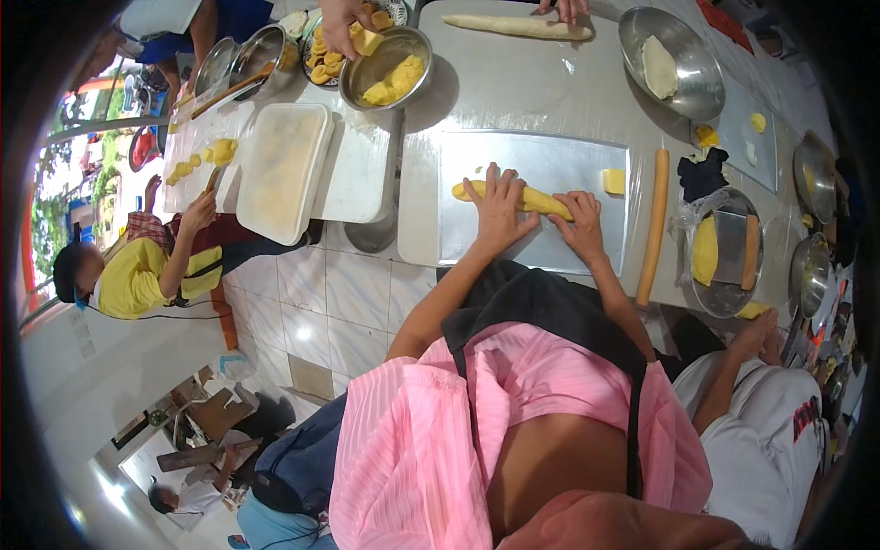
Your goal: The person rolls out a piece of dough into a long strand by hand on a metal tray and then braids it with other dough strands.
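Note:
A roll of yellow dough (540, 201) lies across a shiny metal sheet (474, 240) on the table before me. My left hand (505, 212) rests over the middle-left of the roll, its fingers spread and reaching past the far side. At the roll's right end, my right hand (583, 218) touches it with slightly bent fingers. Neither hand is closed around the dough. A small yellow block (613, 181) sits at the sheet's right side, apart from my hands.
Right of the sheet lie a wooden rolling pin (653, 227) and a dish (729, 302) holding dough and a scraper (750, 253). Across the table are a steel bowl (426, 79), a co-worker's hand (344, 31) and a pale dough roll (515, 27). A lidded plastic container (283, 172) stands left.

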`<state>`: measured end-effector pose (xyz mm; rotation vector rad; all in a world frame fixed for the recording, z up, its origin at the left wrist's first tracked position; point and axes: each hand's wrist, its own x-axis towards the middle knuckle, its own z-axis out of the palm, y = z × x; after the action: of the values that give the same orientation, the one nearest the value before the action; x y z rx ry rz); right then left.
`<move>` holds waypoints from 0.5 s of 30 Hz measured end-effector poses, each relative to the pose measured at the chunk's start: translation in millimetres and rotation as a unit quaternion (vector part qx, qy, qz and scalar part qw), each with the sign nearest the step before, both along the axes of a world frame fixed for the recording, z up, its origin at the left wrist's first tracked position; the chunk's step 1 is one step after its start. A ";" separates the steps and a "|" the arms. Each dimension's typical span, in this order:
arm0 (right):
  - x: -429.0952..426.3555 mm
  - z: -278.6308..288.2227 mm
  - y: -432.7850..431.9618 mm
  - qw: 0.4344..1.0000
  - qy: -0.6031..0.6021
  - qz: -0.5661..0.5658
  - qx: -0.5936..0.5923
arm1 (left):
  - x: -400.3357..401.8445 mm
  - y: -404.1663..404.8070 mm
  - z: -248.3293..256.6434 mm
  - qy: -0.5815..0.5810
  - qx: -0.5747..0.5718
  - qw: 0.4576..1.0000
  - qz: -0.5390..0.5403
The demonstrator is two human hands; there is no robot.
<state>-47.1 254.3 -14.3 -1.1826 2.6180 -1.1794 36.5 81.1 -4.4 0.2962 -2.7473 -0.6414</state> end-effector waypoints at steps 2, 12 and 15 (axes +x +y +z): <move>0.1 0.9 -0.1 1.000 -0.005 0.000 0.001 | -0.9 0.4 -3.2 0.000 0.001 1.000 0.002; -1.5 3.1 3.4 0.999 -0.026 0.001 -0.027 | -8.0 6.4 -8.5 0.015 0.011 0.999 0.044; -1.8 1.6 4.5 0.999 -0.033 -0.003 -0.028 | -10.1 7.6 -7.3 0.002 0.015 0.999 0.051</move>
<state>-48.9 258.7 -12.7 -1.1257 2.5589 -1.2770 26.4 88.8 -11.7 0.4385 -2.7001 -0.6556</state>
